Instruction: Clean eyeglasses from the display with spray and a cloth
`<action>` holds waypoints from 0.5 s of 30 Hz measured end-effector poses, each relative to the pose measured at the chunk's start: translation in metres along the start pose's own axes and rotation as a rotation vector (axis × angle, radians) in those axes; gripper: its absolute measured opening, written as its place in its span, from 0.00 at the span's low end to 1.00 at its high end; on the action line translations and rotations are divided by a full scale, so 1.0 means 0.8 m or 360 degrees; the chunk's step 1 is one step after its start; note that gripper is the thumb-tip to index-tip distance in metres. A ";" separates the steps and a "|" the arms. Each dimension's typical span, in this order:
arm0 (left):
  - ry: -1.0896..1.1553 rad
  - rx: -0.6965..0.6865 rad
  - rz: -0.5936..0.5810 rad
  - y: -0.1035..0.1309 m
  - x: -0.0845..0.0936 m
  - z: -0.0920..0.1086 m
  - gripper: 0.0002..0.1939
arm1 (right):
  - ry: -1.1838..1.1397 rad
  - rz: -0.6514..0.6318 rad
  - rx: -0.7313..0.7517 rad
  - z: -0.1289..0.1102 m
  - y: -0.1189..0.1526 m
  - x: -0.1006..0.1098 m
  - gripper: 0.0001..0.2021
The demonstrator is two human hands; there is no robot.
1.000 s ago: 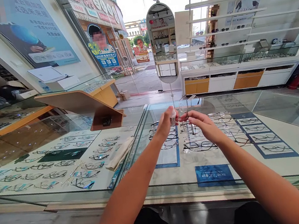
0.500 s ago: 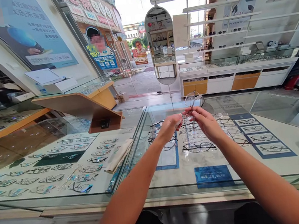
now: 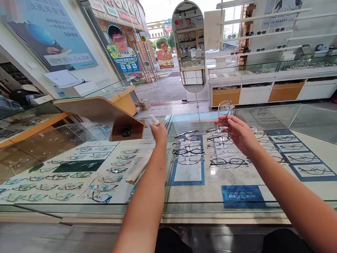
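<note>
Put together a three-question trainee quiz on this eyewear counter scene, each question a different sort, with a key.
1. Open question: what do the left hand and the right hand each hold?
2. True or false: the two hands are touching each other.
3. Multiple choice: what is the outline of the tall mirror?
A: triangular
B: elongated, with rounded ends
C: square

Key
1. The left hand holds a small white bottle; the right hand holds a pair of eyeglasses.
2. False. They are apart, with a gap between them.
3. B.
</note>
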State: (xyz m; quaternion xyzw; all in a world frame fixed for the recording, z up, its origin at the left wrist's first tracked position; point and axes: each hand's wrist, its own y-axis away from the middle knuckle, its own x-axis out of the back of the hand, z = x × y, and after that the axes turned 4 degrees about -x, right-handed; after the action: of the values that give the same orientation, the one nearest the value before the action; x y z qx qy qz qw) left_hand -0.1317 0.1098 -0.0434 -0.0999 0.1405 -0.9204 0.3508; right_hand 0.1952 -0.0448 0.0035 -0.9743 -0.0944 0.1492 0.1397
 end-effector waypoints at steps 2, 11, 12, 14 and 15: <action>-0.0138 0.0102 0.0081 -0.009 0.006 -0.014 0.09 | -0.0001 -0.0002 -0.0003 0.001 -0.001 0.001 0.13; -0.0440 0.0227 0.0164 -0.021 0.024 -0.047 0.07 | -0.0021 -0.0006 -0.0011 -0.002 0.000 -0.001 0.12; -0.0444 0.0225 0.0167 -0.021 0.024 -0.048 0.08 | -0.0016 -0.0006 -0.0013 -0.003 0.001 -0.001 0.13; -0.0431 0.0216 0.0180 -0.020 0.024 -0.047 0.12 | -0.0002 -0.0009 -0.0013 -0.003 0.001 -0.001 0.13; -0.0416 0.0209 0.0195 -0.018 0.024 -0.045 0.15 | 0.0003 -0.0011 -0.0011 -0.002 0.001 -0.001 0.13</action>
State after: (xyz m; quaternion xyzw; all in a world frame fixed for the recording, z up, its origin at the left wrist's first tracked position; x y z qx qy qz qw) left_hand -0.1654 0.1140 -0.0708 -0.1870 0.0391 -0.8837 0.4273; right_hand 0.1951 -0.0460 0.0055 -0.9746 -0.0981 0.1476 0.1369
